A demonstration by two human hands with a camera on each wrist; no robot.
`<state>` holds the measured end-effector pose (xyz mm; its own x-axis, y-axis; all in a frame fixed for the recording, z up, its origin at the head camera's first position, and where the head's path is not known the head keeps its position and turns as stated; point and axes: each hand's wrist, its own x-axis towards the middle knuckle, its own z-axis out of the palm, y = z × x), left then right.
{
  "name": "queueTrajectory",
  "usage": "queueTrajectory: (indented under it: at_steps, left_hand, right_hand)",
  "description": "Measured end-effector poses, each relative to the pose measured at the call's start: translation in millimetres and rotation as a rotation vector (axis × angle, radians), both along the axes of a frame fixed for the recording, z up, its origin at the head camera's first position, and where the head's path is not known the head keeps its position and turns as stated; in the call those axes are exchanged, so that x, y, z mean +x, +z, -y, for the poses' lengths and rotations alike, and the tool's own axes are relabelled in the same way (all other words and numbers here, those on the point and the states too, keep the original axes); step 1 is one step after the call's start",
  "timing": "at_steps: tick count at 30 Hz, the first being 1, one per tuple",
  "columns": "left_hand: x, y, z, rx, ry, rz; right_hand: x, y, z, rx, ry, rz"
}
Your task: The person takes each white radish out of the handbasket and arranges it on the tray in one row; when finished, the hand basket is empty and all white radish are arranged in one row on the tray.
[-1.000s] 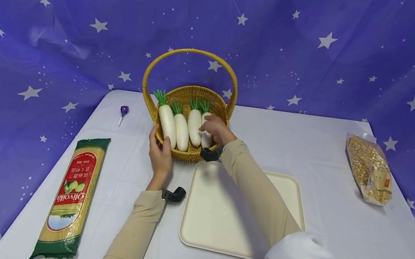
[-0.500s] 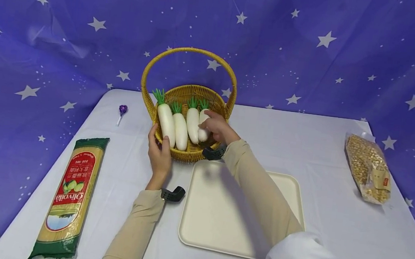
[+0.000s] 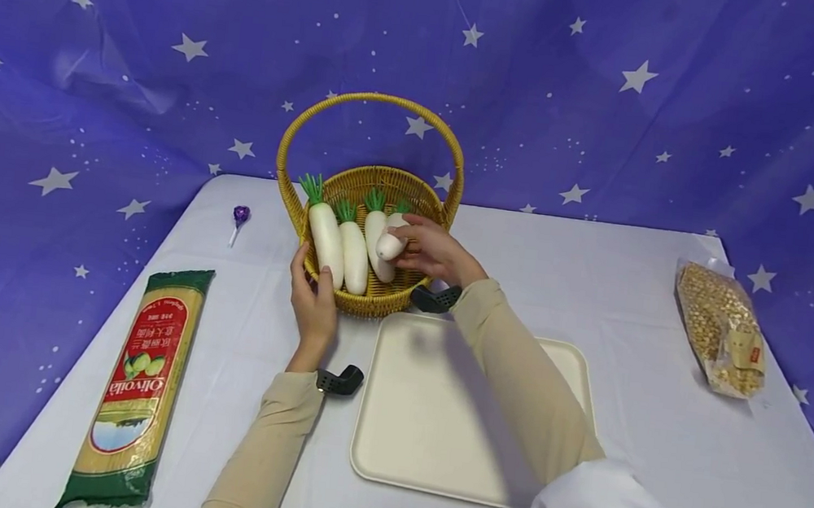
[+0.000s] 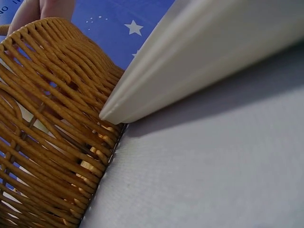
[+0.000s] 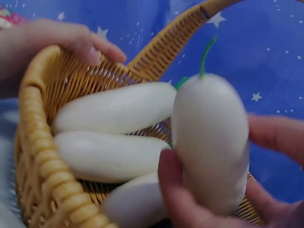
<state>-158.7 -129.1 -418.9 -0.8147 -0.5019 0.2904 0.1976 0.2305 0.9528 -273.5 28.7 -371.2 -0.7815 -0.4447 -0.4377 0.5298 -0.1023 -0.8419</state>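
Right grip is curled round one white radish, tilted over the basket (held at its rim by the left grip); lifting appears just begun, since three other radishes are left lying inside.

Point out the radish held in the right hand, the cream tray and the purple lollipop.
Held radish (image 5: 210, 140): right wrist view, middle of its white body.
Cream tray (image 3: 424, 419): head view, bare part of its base.
Purple lollipop (image 3: 241, 213): head view, its rounded head.
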Motion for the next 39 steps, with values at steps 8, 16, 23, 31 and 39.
queueTrajectory:
  at_steps: [8, 16, 23, 31, 39]
  left_hand:
    - [-2.2, -2.5, -1.3, 0.010, -0.005, -0.006]
    - [-15.4, -29.6, 6.6, 0.002, -0.012, 0.013]
    - [-15.2, -30.3, 9.7, 0.001, -0.001, 0.012]
    - [-2.5, -3.8, 1.8, 0.018, -0.029, -0.003]
    - [-14.9, -30.3, 10.7, 0.005, -0.010, 0.013]
  right_hand:
    - [42.0, -0.2, -18, -0.219, 0.110, -0.164]
    - [122.3, -9.4, -33, -0.151, 0.172, -0.443]
    - [175.4, -40.6, -44, -0.217, 0.186, -0.515]
    - [214.8, -65.3, -43, -0.092, 0.134, -0.553]
    - [223.6, -66.3, -31, 0.201, 0.086, -0.522]
